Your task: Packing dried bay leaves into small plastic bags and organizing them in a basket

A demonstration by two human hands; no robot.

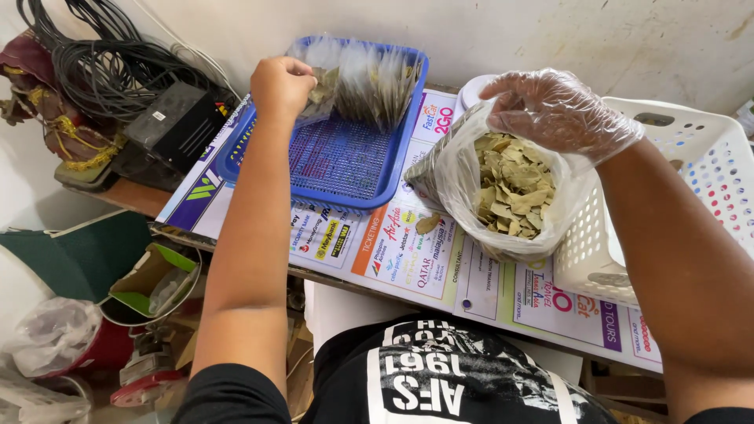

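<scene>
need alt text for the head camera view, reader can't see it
A person's bare left hand places a small packet of dried leaves in a blue mesh tray, while the gloved right hand reaches into a big clear bag of dried leaves beside a white basket.

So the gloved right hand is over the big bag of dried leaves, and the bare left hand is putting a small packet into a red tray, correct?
Not quite: the tray is blue, not red, as the head view shows. The rest stands: the gloved right hand is over the big bag of dried leaves, and the bare left hand holds a small packet at the tray's far end.
</scene>
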